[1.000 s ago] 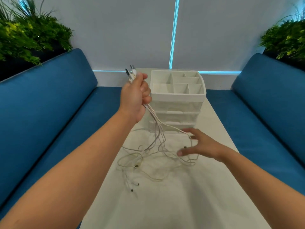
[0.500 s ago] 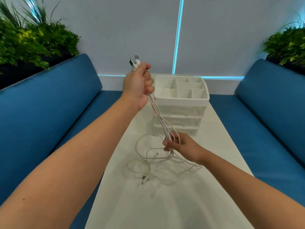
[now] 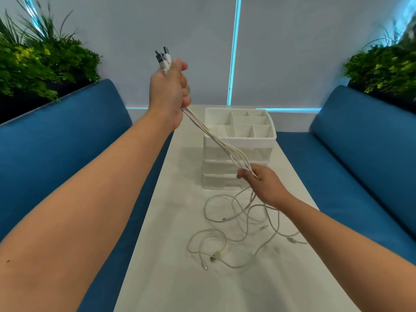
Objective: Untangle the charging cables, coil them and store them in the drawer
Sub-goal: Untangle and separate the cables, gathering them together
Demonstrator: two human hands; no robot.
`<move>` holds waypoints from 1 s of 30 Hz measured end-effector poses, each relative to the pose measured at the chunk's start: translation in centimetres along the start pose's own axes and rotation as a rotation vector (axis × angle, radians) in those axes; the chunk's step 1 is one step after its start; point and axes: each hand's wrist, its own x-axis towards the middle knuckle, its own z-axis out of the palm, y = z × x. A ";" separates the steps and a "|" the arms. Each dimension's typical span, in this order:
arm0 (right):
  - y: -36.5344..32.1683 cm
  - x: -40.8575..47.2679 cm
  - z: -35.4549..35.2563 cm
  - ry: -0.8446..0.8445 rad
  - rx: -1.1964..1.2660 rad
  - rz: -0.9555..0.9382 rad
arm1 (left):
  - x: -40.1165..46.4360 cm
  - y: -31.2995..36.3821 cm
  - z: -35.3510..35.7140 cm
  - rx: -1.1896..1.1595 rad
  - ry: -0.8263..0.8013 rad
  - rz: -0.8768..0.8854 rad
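Head camera looks down a long white table between blue sofas, where a white drawer unit stands closed. The left hand grips the plug ends high; the right hand pinches the cables lower, the rest looped on the table. Pulling hard could tighten a knot, I'd guess, or a loop might snag the unit.
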 end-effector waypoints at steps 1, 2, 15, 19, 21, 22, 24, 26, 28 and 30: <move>0.1 -0.1 -0.3 -0.038 0.055 -0.004 | 0.2 0.5 0.1 -0.013 0.006 0.013; 0.3 -0.3 -0.5 -0.137 0.062 -0.011 | 0.4 0.9 0.2 -0.026 0.010 0.025; 3.5 -3.1 2.8 -0.369 -0.549 0.110 | -0.4 -0.7 0.7 0.017 -0.013 -0.043; 3.4 -3.9 3.5 -0.480 -0.570 0.312 | -1.1 -1.8 1.0 0.020 -0.031 -0.085; 3.1 -3.9 2.9 -0.553 -0.356 0.458 | -1.3 -2.4 0.9 0.007 -0.039 -0.106; 3.0 -3.8 2.5 -0.583 -0.217 0.507 | -1.3 -2.6 0.9 0.003 -0.044 -0.113; 3.3 -3.6 1.5 -0.623 0.005 0.516 | -1.4 -2.8 0.7 -0.004 -0.048 -0.123; 3.8 -3.3 0.8 -0.607 0.155 0.473 | -1.3 -2.7 0.6 -0.008 -0.037 -0.129; 4.5 -3.2 0.3 -0.571 0.281 0.459 | -1.2 -2.5 0.5 -0.007 -0.021 -0.129; 4.9 -3.3 0.0 -0.512 0.342 0.480 | -1.2 -2.3 0.5 0.003 -0.013 -0.128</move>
